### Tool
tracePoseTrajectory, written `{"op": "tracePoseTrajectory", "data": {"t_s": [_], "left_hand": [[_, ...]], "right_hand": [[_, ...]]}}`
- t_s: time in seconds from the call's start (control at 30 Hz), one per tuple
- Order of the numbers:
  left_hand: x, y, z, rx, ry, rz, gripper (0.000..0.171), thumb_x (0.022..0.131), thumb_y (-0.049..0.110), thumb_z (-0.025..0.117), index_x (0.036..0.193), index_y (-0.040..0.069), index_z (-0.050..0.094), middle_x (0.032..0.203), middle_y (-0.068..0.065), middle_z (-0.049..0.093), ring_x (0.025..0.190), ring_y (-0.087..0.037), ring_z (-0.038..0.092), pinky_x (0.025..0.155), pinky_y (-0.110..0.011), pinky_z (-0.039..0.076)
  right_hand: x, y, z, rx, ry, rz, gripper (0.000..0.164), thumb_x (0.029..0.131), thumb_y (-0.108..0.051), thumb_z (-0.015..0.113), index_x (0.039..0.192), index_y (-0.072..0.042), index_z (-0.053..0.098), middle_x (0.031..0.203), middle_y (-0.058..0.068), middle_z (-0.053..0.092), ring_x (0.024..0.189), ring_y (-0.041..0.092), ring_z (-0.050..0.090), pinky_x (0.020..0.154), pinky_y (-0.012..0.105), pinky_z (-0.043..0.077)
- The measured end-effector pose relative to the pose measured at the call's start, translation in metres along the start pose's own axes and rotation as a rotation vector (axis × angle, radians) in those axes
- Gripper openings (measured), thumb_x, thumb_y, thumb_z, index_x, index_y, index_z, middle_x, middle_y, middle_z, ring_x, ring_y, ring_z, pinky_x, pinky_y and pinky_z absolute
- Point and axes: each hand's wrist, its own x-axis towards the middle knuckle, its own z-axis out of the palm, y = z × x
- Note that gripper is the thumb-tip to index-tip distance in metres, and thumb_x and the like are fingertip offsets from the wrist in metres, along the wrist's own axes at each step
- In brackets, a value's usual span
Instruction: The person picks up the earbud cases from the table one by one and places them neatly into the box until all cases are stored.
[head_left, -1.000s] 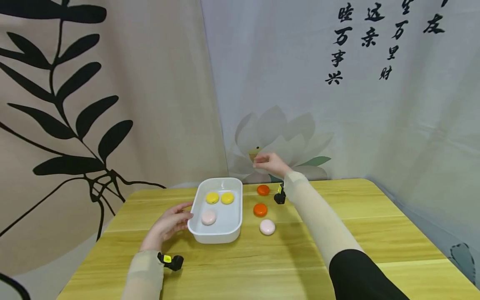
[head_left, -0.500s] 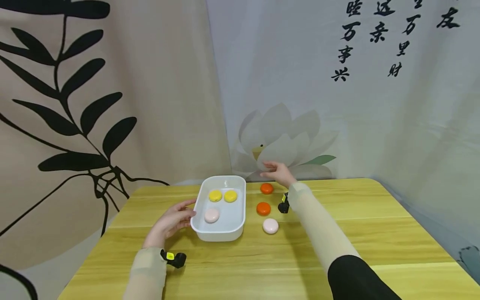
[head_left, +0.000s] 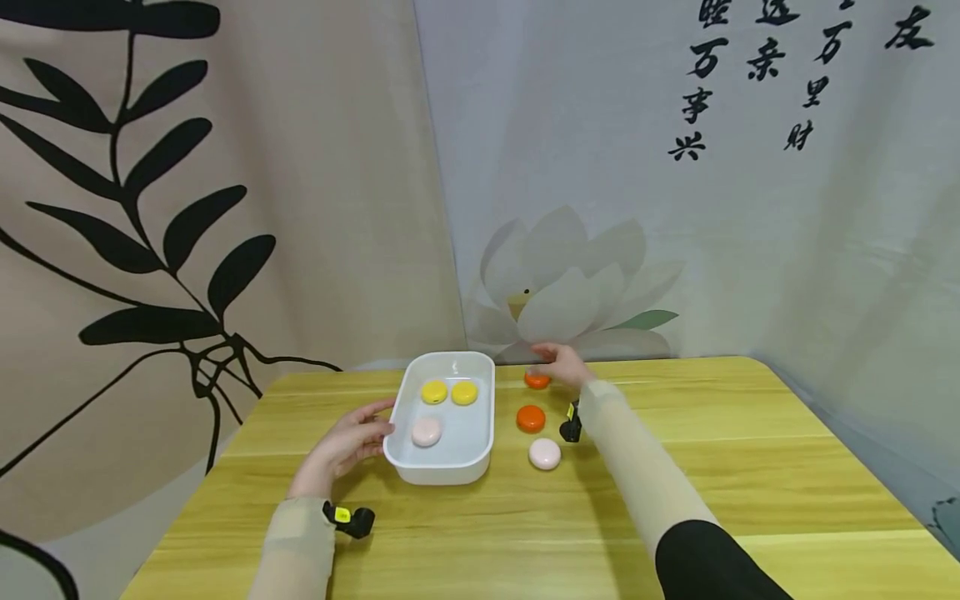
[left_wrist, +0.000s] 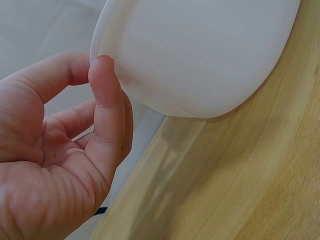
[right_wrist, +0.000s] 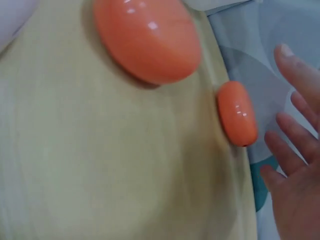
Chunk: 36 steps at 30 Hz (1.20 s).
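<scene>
In the head view my left hand [head_left: 352, 442] holds the left side of a white rectangular tray [head_left: 438, 473], its finger and thumb at the rim. Inside lie two glossy yellow discs [head_left: 434, 392] and one pale pink disc [head_left: 426, 432]. My right hand [head_left: 564, 365] reaches over the far orange disc [head_left: 537, 382] near the table's back edge, partly covering it. The right wrist view has the fingers spread beside that small-holed orange disc [right_wrist: 237, 115], apart from it. A second orange disc [head_left: 531, 418] and another pale pink disc [head_left: 544, 454] lie nearer on the table.
The wooden table [head_left: 450, 550] ends close behind the tray and the far disc. Behind it hangs a printed cloth [head_left: 337, 208] with leaves, a lotus and writing. A small black camera sits on each wrist.
My right hand has come down from above the back edge to the far orange disc, its fingers opening out. The left hand stays at the tray. The head view has shifted slightly.
</scene>
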Motion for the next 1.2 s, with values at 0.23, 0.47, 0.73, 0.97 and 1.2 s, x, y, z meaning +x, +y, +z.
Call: {"op": "tracePoseTrajectory", "data": {"t_s": [0.23, 0.47, 0.73, 0.97, 1.2], "left_hand": [[0.0, 0.0, -0.001, -0.007, -0.017, 0.009, 0.065, 0.093, 0.005, 0.059, 0.15, -0.001, 0.028, 0.106, -0.018, 0.057, 0.077, -0.016, 0.058, 0.066, -0.024, 0.053], [0.003, 0.001, 0.0, 0.003, 0.003, 0.0, 0.061, 0.094, 0.002, 0.056, 0.149, 0.0, 0.03, 0.109, -0.022, 0.056, 0.081, -0.019, 0.059, 0.067, -0.025, 0.053], [0.006, 0.002, 0.002, 0.003, 0.007, -0.008, 0.061, 0.093, 0.003, 0.058, 0.149, 0.002, 0.033, 0.111, -0.024, 0.055, 0.082, -0.022, 0.059, 0.068, -0.026, 0.054], [0.004, -0.002, 0.0, 0.012, 0.016, -0.018, 0.062, 0.093, 0.004, 0.058, 0.149, 0.002, 0.032, 0.107, -0.019, 0.057, 0.079, -0.019, 0.06, 0.068, -0.026, 0.053], [0.004, -0.004, 0.001, 0.003, 0.015, -0.014, 0.064, 0.092, 0.005, 0.06, 0.149, 0.001, 0.032, 0.108, -0.019, 0.057, 0.079, -0.018, 0.06, 0.067, -0.025, 0.053]], "right_hand": [[0.002, 0.012, 0.004, -0.008, 0.001, 0.011, 0.061, 0.087, -0.013, 0.073, 0.14, 0.002, 0.047, 0.143, 0.017, 0.047, 0.134, 0.036, 0.038, 0.109, 0.045, 0.034], [0.003, 0.014, 0.005, -0.059, 0.021, 0.025, 0.059, 0.086, -0.016, 0.075, 0.138, -0.001, 0.052, 0.14, 0.016, 0.05, 0.13, 0.035, 0.042, 0.107, 0.046, 0.035], [0.002, 0.015, 0.005, -0.093, 0.054, 0.028, 0.054, 0.085, -0.015, 0.075, 0.134, -0.001, 0.056, 0.136, 0.016, 0.054, 0.125, 0.034, 0.046, 0.105, 0.045, 0.036], [0.004, 0.02, 0.012, -0.056, 0.03, 0.015, 0.055, 0.084, -0.012, 0.076, 0.133, 0.002, 0.055, 0.133, 0.019, 0.055, 0.119, 0.033, 0.051, 0.102, 0.044, 0.04], [0.008, 0.025, 0.017, -0.08, 0.041, 0.018, 0.057, 0.079, -0.013, 0.08, 0.131, -0.002, 0.059, 0.132, 0.015, 0.057, 0.115, 0.03, 0.054, 0.102, 0.043, 0.04]]}}
